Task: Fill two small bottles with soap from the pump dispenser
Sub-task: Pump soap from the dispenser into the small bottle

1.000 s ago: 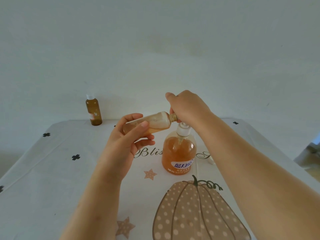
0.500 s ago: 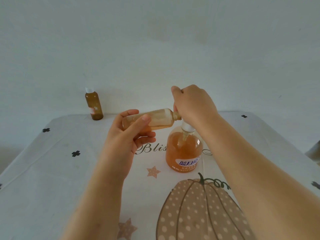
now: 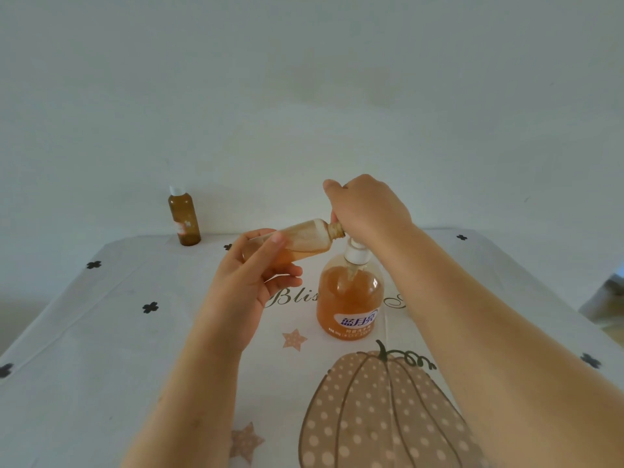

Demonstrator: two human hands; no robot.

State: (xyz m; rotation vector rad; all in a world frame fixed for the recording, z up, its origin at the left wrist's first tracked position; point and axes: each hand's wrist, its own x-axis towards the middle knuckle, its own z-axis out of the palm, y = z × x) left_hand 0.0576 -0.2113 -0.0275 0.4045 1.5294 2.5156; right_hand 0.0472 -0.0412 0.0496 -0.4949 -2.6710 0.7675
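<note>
Home setting — pumpkin-print tablecloth, plain white wall

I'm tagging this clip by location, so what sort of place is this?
Probably a home, beside a plain wall: a tablecloth printed with a pumpkin and stars, a household pump soap dispenser, and a small bottle held in the left hand.

Script "Blis" on tablecloth; blue "蓝月亮" on pump dispenser label; small print below unreadable.
</note>
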